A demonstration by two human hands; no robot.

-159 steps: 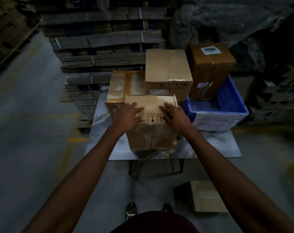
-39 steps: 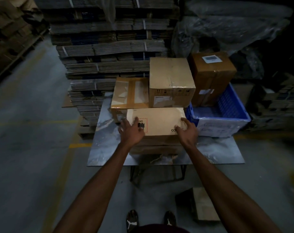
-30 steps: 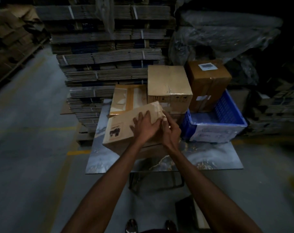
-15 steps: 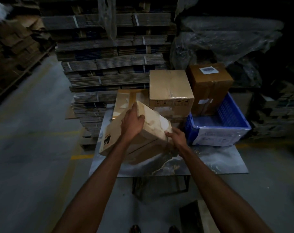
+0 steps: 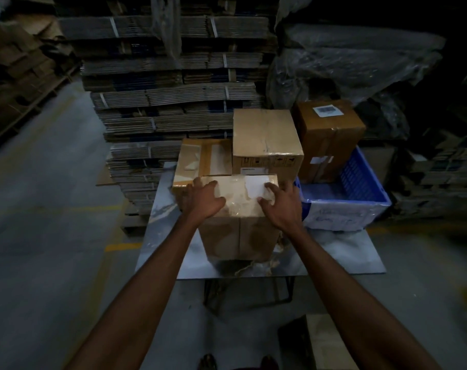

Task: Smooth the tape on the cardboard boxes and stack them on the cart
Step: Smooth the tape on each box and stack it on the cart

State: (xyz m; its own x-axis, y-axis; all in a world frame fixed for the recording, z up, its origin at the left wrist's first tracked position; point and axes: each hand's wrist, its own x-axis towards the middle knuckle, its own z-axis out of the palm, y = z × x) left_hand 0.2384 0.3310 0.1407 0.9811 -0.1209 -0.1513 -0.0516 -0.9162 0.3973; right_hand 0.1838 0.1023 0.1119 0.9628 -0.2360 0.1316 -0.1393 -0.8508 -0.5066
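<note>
Both palms flat on front box point(image 5: 237, 209): left hand point(image 5: 203, 200), right hand point(image 5: 280, 204) spread, gripping nothing. Stiff cardboard, glossy tape likely slippery; lift by side walls.

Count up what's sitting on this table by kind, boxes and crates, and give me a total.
Cardboard boxes: 4: front box under both hands, left rear box, tall middle box, brown labelled box in the crate.
Blue crates: 1: blue crate.
Total: 5

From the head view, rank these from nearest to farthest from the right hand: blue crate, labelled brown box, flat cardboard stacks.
From the right hand:
1. Blue crate, just right of it.
2. Labelled brown box, standing behind in the crate.
3. Flat cardboard stacks, far back left.
</note>
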